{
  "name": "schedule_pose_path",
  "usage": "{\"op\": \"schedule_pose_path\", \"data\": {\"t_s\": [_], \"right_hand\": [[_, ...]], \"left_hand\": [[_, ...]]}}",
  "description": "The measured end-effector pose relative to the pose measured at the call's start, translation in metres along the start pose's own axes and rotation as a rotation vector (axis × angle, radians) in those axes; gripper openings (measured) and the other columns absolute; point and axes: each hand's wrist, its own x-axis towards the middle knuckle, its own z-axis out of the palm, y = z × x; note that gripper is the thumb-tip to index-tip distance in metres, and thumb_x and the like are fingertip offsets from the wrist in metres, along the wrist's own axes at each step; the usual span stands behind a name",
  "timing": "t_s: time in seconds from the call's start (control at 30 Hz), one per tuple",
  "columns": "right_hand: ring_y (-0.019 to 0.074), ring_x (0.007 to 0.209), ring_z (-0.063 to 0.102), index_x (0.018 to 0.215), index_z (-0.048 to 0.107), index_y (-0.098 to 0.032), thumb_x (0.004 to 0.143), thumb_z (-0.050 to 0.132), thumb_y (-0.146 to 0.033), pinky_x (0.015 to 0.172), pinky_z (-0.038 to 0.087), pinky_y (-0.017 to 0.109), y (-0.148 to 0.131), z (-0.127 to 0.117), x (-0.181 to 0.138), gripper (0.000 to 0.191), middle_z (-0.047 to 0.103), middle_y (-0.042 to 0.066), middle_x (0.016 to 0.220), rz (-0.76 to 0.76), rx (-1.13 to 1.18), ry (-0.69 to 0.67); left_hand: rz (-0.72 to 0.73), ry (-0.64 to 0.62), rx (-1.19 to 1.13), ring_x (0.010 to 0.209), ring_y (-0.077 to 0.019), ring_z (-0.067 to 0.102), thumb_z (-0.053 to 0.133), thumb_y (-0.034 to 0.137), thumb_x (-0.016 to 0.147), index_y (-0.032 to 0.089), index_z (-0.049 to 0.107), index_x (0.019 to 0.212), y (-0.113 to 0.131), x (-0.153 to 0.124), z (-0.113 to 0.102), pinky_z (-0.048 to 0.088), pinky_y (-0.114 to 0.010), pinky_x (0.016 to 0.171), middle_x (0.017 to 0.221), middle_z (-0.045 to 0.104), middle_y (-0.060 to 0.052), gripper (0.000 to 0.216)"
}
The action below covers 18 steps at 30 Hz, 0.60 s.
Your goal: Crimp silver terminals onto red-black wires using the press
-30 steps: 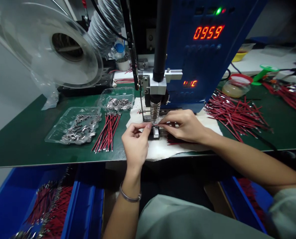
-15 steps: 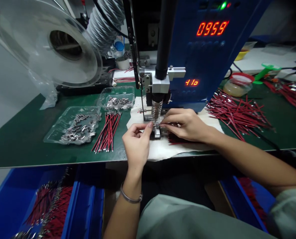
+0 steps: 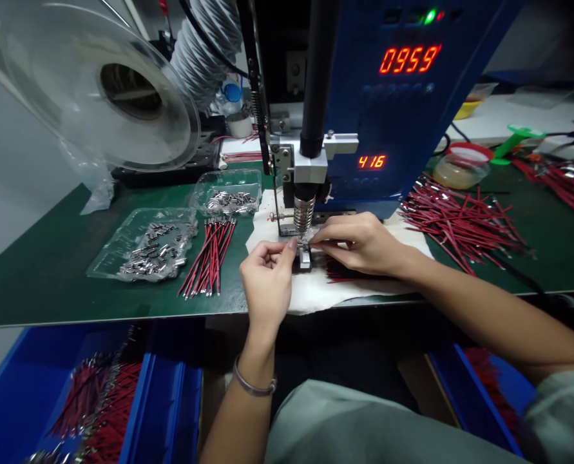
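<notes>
My left hand is curled, its thumb and forefinger pinched at the small metal fixture under the machine's ribbed tip. What it pinches is too small to name. My right hand comes in from the right, fingers pressed together on a thin red wire at the same fixture. Both sets of fingertips nearly meet just below the tip. A white cloth lies under the fixture.
The blue machine shows 0959 and 416. Left of the cloth lie a bundle of red wires and two clear trays of metal sleeves. A loose heap of red wires lies right. Blue bins hang below the table edge.
The ribbed tip has come down a little closer to the fixture. The lower display went from unreadable to 416. Both hands have stayed at the fixture.
</notes>
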Motion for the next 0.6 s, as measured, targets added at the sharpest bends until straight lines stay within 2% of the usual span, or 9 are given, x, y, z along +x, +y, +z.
{"op": "schedule_pose_path", "data": {"t_s": [0.6], "right_hand": [[0.0123,0.064,0.059,0.089,0.07,-0.016,0.087,0.055,-0.018,0.06,0.043,0.023,-0.003,-0.0003,0.0015,0.015,0.067,0.004,0.076,0.009,-0.021,0.01]], "left_hand": [[0.038,-0.01,0.0,0.052,-0.0077,0.042,0.069,0.033,0.076,0.013,0.059,0.065,0.0,-0.0004,-0.0004,0.034,-0.019,0.05,0.055,0.051,0.002,0.024]]}}
